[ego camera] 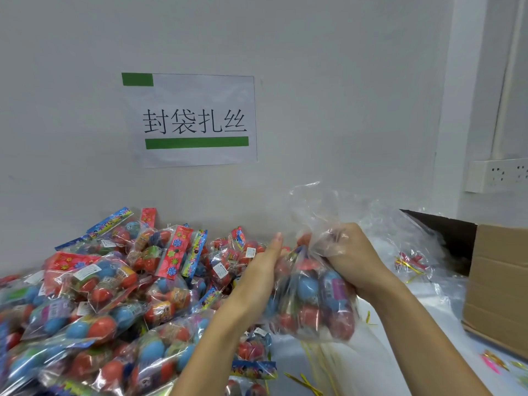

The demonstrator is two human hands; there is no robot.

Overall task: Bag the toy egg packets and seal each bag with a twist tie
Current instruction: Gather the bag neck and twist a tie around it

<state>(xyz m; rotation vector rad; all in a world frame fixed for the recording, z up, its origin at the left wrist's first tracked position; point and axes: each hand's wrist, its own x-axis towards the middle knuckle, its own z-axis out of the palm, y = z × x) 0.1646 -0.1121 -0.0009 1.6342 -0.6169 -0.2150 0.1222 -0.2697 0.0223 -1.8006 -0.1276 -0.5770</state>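
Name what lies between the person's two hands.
In the head view, the clear bag of toy egg packets sits between the left hand and right hand, which grips its neck.

A white table (pixel 380 364) runs along a pale wall. Left of the left hand's straight fingers (pixel 271 250), a heap of clear plastic packets of red and blue toy eggs with bright card headers (pixel 94 298) covers the surface. Below the right hand's curled fingers (pixel 343 238), thin yellow twist ties (pixel 311 364) lie scattered on the bare top. Right of those fingers lie loose clear plastic bags (pixel 414 238), with more gold ties (pixel 411 267) beside them. Farther right sits an open brown cardboard box (pixel 500 287).
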